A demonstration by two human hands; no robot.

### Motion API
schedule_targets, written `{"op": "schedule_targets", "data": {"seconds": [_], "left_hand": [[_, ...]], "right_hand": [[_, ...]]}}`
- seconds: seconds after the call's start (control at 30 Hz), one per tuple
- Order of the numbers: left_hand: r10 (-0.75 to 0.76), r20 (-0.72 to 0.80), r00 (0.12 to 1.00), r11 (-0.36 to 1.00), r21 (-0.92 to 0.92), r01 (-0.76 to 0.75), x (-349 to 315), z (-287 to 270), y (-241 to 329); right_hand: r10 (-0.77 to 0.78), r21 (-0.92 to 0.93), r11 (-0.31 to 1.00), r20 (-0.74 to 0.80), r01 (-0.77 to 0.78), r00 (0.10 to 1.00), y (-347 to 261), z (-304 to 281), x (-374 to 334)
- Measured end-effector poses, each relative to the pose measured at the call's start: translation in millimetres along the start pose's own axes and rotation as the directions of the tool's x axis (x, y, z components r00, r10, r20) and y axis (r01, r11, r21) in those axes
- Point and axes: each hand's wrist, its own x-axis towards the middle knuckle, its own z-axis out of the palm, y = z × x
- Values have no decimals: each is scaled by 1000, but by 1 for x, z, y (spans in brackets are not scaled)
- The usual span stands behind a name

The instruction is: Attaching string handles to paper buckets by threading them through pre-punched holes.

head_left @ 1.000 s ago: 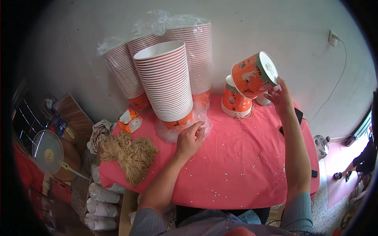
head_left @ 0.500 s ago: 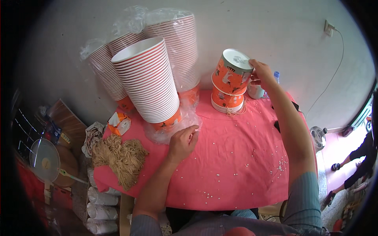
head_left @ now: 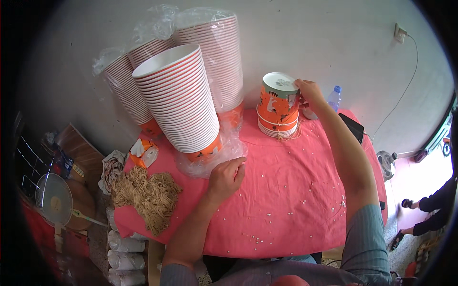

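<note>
My right hand point(head_left: 309, 94) reaches to the back of the table and grips the side of an upside-down paper bucket point(head_left: 277, 106), orange with a grey-green band and white base. The bucket sits down over other upturned ones, whose white rims show at the bottom with tan string hanging beside them. My left hand point(head_left: 226, 180) rests on the pink cloth, fingers loosely bent, thumb apart, with nothing in it. Just beyond it lies clear plastic wrap point(head_left: 202, 164) around the foot of a tall stack of nested paper buckets point(head_left: 179, 102), openings upward.
More bagged bucket stacks point(head_left: 217, 62) stand behind on the left. A bundle of tan strings point(head_left: 151, 198) and an orange packet point(head_left: 144, 152) lie on the left of the pink cloth point(head_left: 281, 190), small white bits scattered across it. A plastic bottle point(head_left: 335, 97) and dark tablet point(head_left: 351, 127) are right.
My right hand has moved down and slightly left with the upper bucket, which now sits lower and straighter on the stack. My left hand has shifted slightly right.
</note>
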Motion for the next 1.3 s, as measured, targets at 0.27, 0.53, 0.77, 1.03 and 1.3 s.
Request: {"op": "schedule_targets", "data": {"seconds": [0.27,0.53,0.77,1.03,1.3], "left_hand": [[4,-4,1000,1000,-24,-4,-2,2,2],[56,-28,998,998,-24,-56,-1,2,5],[84,-39,996,996,-12,-85,-8,6,1],[91,-24,996,995,-35,-92,-5,3,12],[213,-184,959,974,111,-195,3,-23,21]], "right_hand": [[-5,-49,999,16,6,1000,11,7,-13],[1,-158,987,-1,-1,1000,17,4,-6],[-398,-791,525,96,313,912,-31,49,-36],[-214,-863,419,209,283,954,-40,72,-47],[-566,-740,383,285,553,774,-80,68,-70]]}}
